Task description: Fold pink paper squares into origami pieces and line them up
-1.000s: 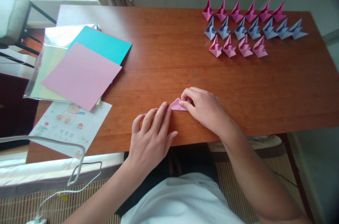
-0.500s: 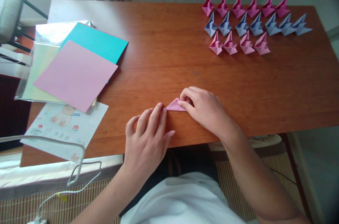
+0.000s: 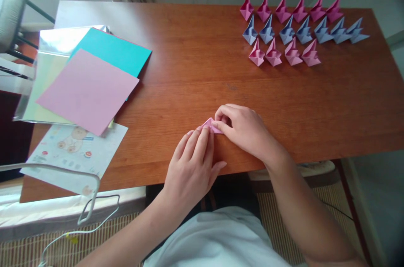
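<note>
A small folded piece of pink paper (image 3: 217,129) lies on the wooden table close to its front edge, partly covered by both hands. My right hand (image 3: 243,130) pinches its right side between thumb and curled fingers. My left hand (image 3: 194,159) rests flat with its fingertips over the paper's left part, fingers stretched out and thumb apart. Only the paper's peak and a strip of its lower edge show between the hands.
Rows of folded paper figures in magenta (image 3: 283,12), blue (image 3: 287,31) and pink (image 3: 293,54) stand at the back right. Pink (image 3: 90,90) and turquoise (image 3: 116,50) sheets lie at left over plastic packaging (image 3: 47,44). A bear-print sheet (image 3: 104,153) and a white metal bar (image 3: 63,169) are nearer.
My left hand has slid right, its fingertips moving from the paper's left tip onto the paper itself. The right hand keeps its pinch in nearly the same place.
</note>
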The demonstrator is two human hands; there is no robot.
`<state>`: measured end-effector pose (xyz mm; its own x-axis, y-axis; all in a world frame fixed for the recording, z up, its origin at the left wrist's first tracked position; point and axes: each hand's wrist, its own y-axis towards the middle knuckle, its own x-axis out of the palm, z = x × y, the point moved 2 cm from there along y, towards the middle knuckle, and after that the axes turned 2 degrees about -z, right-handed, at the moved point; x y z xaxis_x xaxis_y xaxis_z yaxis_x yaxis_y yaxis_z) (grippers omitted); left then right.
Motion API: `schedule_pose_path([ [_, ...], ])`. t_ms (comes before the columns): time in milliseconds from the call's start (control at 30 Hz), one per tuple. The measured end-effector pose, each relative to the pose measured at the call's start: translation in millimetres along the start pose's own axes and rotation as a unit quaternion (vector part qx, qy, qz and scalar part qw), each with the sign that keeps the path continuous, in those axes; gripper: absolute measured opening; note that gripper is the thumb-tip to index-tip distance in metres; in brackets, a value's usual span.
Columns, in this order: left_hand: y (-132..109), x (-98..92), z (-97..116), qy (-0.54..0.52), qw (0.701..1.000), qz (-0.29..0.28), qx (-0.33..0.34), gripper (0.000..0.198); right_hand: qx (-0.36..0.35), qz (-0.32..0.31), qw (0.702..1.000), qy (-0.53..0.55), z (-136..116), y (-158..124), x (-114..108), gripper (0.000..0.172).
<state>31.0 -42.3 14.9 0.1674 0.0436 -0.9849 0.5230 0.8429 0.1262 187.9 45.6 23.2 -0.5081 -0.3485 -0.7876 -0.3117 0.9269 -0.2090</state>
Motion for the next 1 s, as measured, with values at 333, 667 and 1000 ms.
schedule_pose_path([
  [333, 2.4, -2.1, 7.8, 0.015, 1.000, -0.022, -0.013, 0.094, 0.061, 0.029, 0.996, -0.056, -9.2, 6.2, 3.0, 0.019],
  [667, 5.2, -6.6, 13.0, 0.004, 0.999, -0.050, -0.019, 0.086, 0.019, 0.029, 0.999, -0.019, -1.7, 8.1, 0.8, 0.016],
  [1000, 15.1, -11.7, 4.0, -0.008, 0.998, -0.061, -0.024, 0.066, -0.013, 0.167, 0.973, 0.158, 18.7, -27.7, 7.2, 0.014],
])
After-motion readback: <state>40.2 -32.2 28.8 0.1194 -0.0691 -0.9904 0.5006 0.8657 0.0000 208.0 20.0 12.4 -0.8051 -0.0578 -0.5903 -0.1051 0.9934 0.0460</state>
